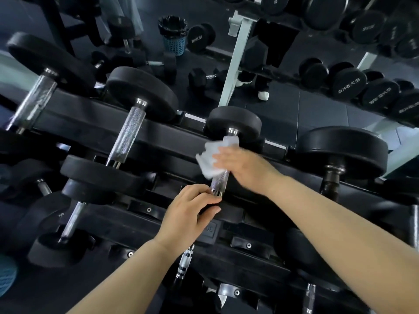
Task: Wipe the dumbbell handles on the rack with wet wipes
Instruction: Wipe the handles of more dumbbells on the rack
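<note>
Gripping the near end of a dumbbell (pixel 226 155) on the rack (pixel 172 137), the left hand (pixel 188 214) is curling its fingers (pixel 208 210) shut around the near black head, right where the metal handle (pixel 218 183) meets it. Just beyond those fingers, the right hand (pixel 243 165) is pressing a crumpled white wet wipe (pixel 212 158) against the upper stretch of the same handle; its fingers are lying fairly flat over the wipe, and whether they are closing around the bar underneath cannot be told. Bare knurled metal is showing between the two hands. Past the wipe, the dumbbell's far black head is resting on the rack's rail. Left of the hands, a second dumbbell (pixel 127 134) with an uncovered handle is sitting on the same rack. Farther off, a blue basket (pixel 173 41) lined with a black bag is standing on the floor.
</note>
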Motion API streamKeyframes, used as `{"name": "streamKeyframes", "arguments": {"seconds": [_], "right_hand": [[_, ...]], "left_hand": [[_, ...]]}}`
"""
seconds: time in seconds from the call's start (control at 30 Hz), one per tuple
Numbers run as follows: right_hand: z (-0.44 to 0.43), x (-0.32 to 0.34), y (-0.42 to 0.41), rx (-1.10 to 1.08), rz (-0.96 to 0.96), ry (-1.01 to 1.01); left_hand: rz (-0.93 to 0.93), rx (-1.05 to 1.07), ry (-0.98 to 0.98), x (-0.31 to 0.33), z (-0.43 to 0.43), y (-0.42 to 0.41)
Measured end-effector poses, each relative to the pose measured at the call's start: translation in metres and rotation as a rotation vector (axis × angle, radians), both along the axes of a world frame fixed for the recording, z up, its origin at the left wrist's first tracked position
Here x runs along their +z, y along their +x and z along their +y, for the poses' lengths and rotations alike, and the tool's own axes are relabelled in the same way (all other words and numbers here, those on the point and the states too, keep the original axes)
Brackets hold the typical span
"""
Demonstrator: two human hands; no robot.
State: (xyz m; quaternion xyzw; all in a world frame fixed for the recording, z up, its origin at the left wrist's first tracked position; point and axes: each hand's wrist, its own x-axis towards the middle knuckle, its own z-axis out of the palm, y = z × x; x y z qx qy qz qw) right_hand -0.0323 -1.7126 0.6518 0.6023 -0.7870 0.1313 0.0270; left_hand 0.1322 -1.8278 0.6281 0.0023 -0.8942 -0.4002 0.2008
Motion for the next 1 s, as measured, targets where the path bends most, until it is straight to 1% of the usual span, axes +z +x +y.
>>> {"name": "streamKeyframes", "arguments": {"seconds": [0.07,0.1,0.13,0.17,0.27,0.3,0.33,0.37,0.43,0.47,0.5,0.53,0.6,0.67,0.7,0.77,0.87,0.93,1.0], "right_hand": [[-0.011,0.002,-0.012,-0.167,0.035,-0.056],[-0.014,0.002,-0.010,-0.212,0.041,-0.066],[-0.013,0.000,-0.003,-0.209,0.044,-0.071],[-0.008,-0.002,0.008,-0.169,0.047,-0.068],[0.010,-0.004,0.035,0.061,0.011,-0.015],[0.012,-0.003,0.032,0.099,0.001,0.004],[0.010,0.001,0.026,0.091,0.006,0.013],[0.005,0.004,0.017,0.048,0.020,0.009],[-0.009,0.009,-0.004,-0.154,-0.011,0.040],[-0.014,0.009,-0.011,-0.213,0.013,0.078],[-0.017,0.011,-0.011,-0.218,0.008,0.101],[-0.017,0.011,-0.004,-0.197,0.018,0.078],[-0.007,0.006,0.018,-0.071,-0.022,-0.007],[0.009,-0.003,0.037,0.087,-0.083,0.011],[0.012,-0.004,0.038,0.128,-0.090,0.038],[0.007,-0.002,0.024,0.064,-0.074,0.048],[-0.009,0.006,-0.002,-0.136,-0.007,-0.034],[-0.011,0.007,0.002,-0.233,-0.057,-0.086],[0.000,0.004,0.019,-0.313,-0.166,-0.101]], "left_hand": [[0.003,-0.008,-0.005,0.000,-0.001,0.000],[0.004,-0.007,-0.005,0.001,-0.001,0.000],[0.007,-0.004,-0.001,0.001,-0.001,0.000],[0.009,0.000,0.007,0.001,-0.001,0.000],[0.007,0.004,0.019,0.002,0.001,0.001],[0.007,0.005,0.018,0.002,0.002,0.001],[0.005,0.010,0.018,0.002,0.002,0.001],[0.000,0.015,0.019,0.001,0.002,0.001],[-0.011,0.010,0.017,0.001,0.000,0.002],[-0.012,0.005,0.010,0.002,-0.001,0.001],[-0.009,-0.001,0.003,0.002,-0.002,0.001],[-0.002,-0.006,0.001,0.002,-0.003,0.001],[0.013,-0.002,0.009,0.001,-0.002,0.001],[0.014,-0.004,0.003,0.001,-0.001,0.000],[0.014,-0.006,0.000,0.001,0.000,-0.001],[0.011,-0.004,0.009,0.000,0.000,-0.001],[-0.002,-0.014,0.015,0.001,-0.002,0.000],[-0.013,-0.011,0.011,0.002,-0.003,0.001],[-0.004,-0.001,0.016,0.001,-0.002,0.000]]}}
